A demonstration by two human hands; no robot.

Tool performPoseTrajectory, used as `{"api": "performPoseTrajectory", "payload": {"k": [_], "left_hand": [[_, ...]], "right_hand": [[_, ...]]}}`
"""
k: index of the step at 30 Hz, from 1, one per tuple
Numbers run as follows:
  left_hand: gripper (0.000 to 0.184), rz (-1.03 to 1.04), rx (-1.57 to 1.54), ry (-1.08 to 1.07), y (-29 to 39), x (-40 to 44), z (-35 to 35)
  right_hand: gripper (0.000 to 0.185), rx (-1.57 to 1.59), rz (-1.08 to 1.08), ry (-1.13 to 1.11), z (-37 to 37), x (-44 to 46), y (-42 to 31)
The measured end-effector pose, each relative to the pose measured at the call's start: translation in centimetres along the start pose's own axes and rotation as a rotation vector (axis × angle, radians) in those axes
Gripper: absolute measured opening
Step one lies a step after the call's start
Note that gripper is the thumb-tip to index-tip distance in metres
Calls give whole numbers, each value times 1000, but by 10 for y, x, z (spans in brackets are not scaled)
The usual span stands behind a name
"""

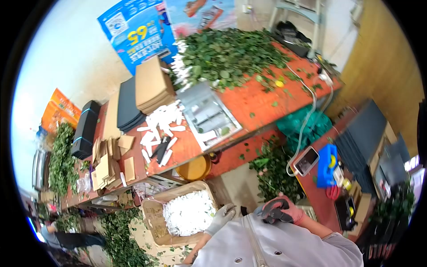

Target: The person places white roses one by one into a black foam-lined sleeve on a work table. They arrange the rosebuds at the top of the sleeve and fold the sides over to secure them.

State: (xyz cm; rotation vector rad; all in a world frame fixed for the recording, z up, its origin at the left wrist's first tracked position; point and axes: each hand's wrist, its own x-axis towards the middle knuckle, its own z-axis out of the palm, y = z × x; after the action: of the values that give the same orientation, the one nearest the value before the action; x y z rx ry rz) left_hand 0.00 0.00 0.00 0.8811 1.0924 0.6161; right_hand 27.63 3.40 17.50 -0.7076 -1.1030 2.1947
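Observation:
My left hand (221,218), in a pale glove, is in front of my grey jacket (271,242), beside the right edge of a tan plastic basket (149,222). Its fingers are loosely bent and I see nothing in them. A small black item (243,210) is just past its fingertips. My right hand (281,210) wears a pink glove with dark grey fingers. These fingers curl inward close to the jacket; whatever they may hold is hidden. White pieces (189,212) are heaped in the basket.
A red table (262,100) carries leafy stems (231,53), cardboard sheets (153,84), a metal-framed tray (209,115) and white pieces (162,120). At right, a side table (311,189) holds a phone (307,160) and a blue tape dispenser (327,165). More foliage (118,236) lies on the floor.

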Motion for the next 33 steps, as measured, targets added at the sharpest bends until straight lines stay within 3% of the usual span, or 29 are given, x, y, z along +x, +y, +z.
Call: {"api": "performPoseTrajectory", "payload": {"k": [2,3,5,6,9,11,13,14,15,16,18,19,20,22,25,27,28,29,30,31,33], "left_hand": [[53,286,663,353,-7,9,18],[53,219,730,394,37,-15,-56],[52,374,953,750,64,-4,-61],[51,385,1026,799,85,24,-81],[37,505,805,860,135,56,-132],[29,456,636,924,175,77,-144],[25,476,535,1029,213,105,-163],[28,584,490,1020,234,110,-165],[31,503,300,914,258,112,-162],[37,578,261,861,255,126,-172],[46,622,301,800,295,125,-139],[56,721,327,707,282,144,-148],[50,877,347,505,282,158,-153],[50,778,292,310,286,188,-139],[48,598,240,55,278,216,-118],[48,519,201,-61,270,224,-106],[47,490,196,-98,268,226,-99],[47,471,189,-134,268,229,-92],[46,457,190,-161,268,232,-85],[46,448,188,-188,268,234,-78],[45,433,181,-234,268,239,-64]], "right_hand": [[46,-39,55,-87,-28,-2,10],[46,42,39,-145,-2,66,13],[50,83,91,-81,-15,82,4],[54,86,36,-72,-32,101,-10],[39,68,-62,13,-78,146,4],[38,48,-34,10,-122,165,-2],[36,46,-52,55,-130,202,-47],[36,6,21,134,-127,208,-70],[36,-27,83,257,-122,213,-100],[36,-121,36,268,-121,221,-119],[36,-41,42,53,-126,244,-134],[35,-192,-72,81,-126,253,-129],[34,-354,-182,127,-126,261,-125],[33,-672,-257,230,-119,265,-135],[40,-1101,-443,718,-149,202,-145],[35,-1019,-405,1063,-176,111,-184],[33,-1215,-292,1474,-176,70,-203],[36,-1500,-369,1697,-216,26,-206],[47,-1317,-141,1790,-220,-15,-227],[64,-1671,214,2033,-268,-58,-206],[77,-1417,700,1983,-293,-103,-192]]}}
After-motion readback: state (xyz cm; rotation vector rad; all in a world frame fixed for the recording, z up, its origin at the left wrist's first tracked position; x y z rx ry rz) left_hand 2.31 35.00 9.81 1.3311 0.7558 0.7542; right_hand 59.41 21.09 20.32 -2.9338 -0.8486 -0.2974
